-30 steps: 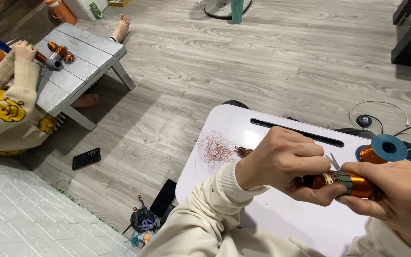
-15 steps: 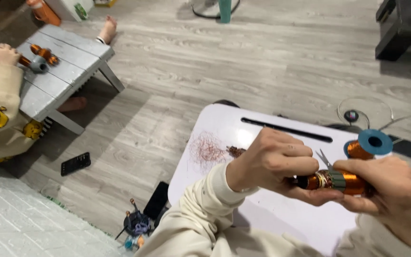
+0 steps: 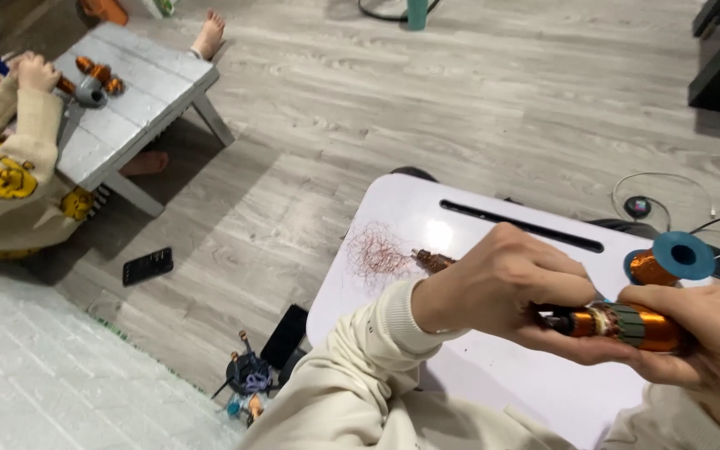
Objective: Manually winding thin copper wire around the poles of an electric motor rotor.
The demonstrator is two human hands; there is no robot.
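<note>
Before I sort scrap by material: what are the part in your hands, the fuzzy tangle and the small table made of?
Part held by left hand and right hand: the motor rotor looks like glossy copper winding on a dark metal shaft. Wire tangle: hair-fine reddish strands, probably copper. White table: smooth, slightly shiny, likely plastic or laminate.

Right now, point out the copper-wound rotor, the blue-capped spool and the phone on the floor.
copper-wound rotor (image 3: 639, 325), head view, on its orange winding.
blue-capped spool (image 3: 682, 255), head view, on the blue end disc.
phone (image 3: 147, 266), head view, middle of its dark face.

White lap table on grey wood floor carries loose copper wire tangle and blue-capped copper spool.
</note>
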